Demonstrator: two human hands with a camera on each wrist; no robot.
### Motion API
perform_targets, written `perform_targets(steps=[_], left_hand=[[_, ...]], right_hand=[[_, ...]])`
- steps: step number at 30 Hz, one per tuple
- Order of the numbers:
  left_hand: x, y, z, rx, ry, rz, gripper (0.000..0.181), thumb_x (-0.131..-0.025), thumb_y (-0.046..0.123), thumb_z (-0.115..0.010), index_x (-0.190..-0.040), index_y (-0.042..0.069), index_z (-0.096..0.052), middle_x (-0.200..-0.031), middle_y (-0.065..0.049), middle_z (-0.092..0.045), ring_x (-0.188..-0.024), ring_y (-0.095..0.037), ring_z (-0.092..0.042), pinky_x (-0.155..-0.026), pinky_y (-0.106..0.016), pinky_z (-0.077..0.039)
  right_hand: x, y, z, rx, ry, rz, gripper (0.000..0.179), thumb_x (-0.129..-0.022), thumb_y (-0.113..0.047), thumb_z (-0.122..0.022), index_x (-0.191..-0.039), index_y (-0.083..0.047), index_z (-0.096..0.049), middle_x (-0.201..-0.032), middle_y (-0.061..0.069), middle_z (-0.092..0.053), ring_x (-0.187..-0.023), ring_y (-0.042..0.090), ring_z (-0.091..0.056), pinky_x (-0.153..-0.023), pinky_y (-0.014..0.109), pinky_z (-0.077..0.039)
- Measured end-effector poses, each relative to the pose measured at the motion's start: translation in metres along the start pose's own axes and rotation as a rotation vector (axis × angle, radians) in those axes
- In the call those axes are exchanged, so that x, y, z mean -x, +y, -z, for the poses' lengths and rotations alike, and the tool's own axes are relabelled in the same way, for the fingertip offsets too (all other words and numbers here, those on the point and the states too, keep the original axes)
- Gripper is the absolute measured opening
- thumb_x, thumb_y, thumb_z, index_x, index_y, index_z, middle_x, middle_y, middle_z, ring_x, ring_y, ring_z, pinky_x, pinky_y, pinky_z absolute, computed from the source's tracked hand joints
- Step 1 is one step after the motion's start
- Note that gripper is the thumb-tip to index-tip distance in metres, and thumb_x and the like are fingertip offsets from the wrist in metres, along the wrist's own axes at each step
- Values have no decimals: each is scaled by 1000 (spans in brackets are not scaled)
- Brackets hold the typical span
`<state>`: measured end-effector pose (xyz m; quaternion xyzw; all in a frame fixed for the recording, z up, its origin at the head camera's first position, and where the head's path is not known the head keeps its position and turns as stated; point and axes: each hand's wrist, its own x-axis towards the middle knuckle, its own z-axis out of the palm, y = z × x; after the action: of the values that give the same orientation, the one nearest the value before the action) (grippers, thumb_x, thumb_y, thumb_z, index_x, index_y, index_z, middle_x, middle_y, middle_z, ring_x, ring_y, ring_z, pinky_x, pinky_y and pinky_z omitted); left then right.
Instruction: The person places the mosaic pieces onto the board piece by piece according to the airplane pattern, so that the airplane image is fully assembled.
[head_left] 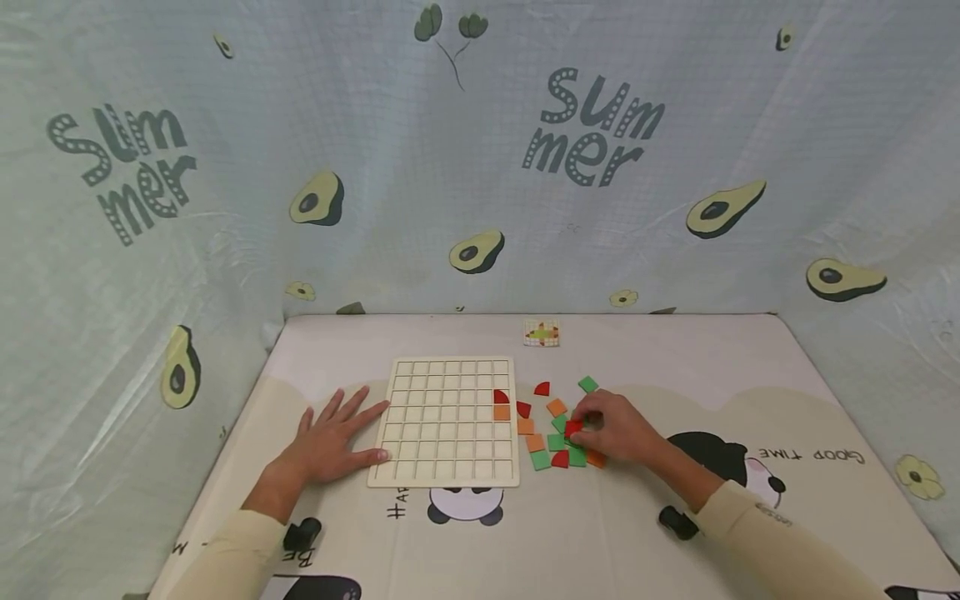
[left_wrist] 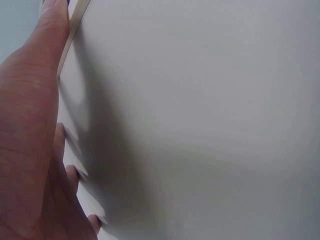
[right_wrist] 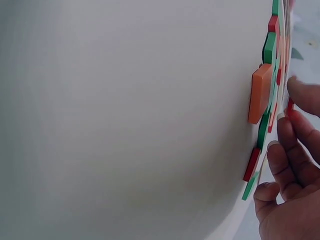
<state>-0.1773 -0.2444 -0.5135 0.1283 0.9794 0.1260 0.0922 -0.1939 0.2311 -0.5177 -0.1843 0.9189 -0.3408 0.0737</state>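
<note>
A pale wooden grid board (head_left: 442,450) lies on the table, with a red quarter-round tile (head_left: 501,397) and an orange square tile (head_left: 502,412) in its right column. My left hand (head_left: 330,446) lies spread at the board's left edge; its thumb and index fingertip touch the rim. In the left wrist view the thumb (left_wrist: 47,30) rests against the board's edge. To the board's right my right hand (head_left: 618,429) pinches a red tile (head_left: 573,427) between thumb and fingers, over loose tiles. The right wrist view shows this red tile only partly (right_wrist: 290,106).
Several green, orange and red tiles lie loose right of the board, among them a green tile (head_left: 588,384) and a red one (head_left: 542,389). A small pattern card (head_left: 542,333) lies behind them. A printed cloth curtain (head_left: 600,250) stands at the table's back edge.
</note>
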Motion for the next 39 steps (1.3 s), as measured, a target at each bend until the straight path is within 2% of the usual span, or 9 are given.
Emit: perform_targets(steps=[5,13,19,26,31,39], left_hand=[[-1,1,0,3,-4,3,85,-89,70,-66,-159,28,-44,-173,-14,-27,-158,-52,-18,-116,-83,-13],[-1,1,1,-1,-8,0,85,-89,71,-65,-159,29,-43,-173,-13,-27,-159,-52,-18,-116,-83,-13],[0,0,2,0,-4,-1,84,-89,71,-65,-159,29,-44,-173,-13,-27,-159,-52,-18,-116,-83,-13],[-1,-2,0,6,-5,-4,85,-89,71,-65,-159,29,-43,-173,-13,-26,-159,-52,-17,-116,-83,-13],[-1,-3,-2,11,2,-5,85,-88,71,-66,-159,28,-44,-173,-13,-27,-159,-52,-17,-116,-83,-12],[-2,-4,-3,24,-7,-2,86,-89,71,-66,-160,29,-42,-174,-12,-25,-159,-51,-15,-117,-83,-10]], right_hand=[[-3,-3,-3,5,-9,-11,11,-90,-17,-81,-97,-13,-74,-99,-1,-67,-92,13,-58,-80,27,-54],[-8,-15,-12,14,-21,-3,17,-87,-22,-85,-99,-14,-76,-101,-4,-70,-98,14,-58,-85,31,-55],[-13,-30,-26,69,-19,-36,25,-83,-32,-89,-98,-15,-78,-99,-6,-70,-99,13,-57,-85,34,-54],[-18,-36,-37,69,7,-63,20,-82,-28,-90,-95,-17,-80,-98,-6,-68,-100,13,-55,-81,32,-52],[-19,-32,-35,59,-32,-33,17,-84,-28,-88,-97,-19,-81,-97,-8,-67,-97,12,-53,-77,28,-49],[-24,-29,-26,12,-120,31,23,-90,-27,-83,-109,-15,-80,-107,-4,-74,-99,13,-59,-86,28,-55]])
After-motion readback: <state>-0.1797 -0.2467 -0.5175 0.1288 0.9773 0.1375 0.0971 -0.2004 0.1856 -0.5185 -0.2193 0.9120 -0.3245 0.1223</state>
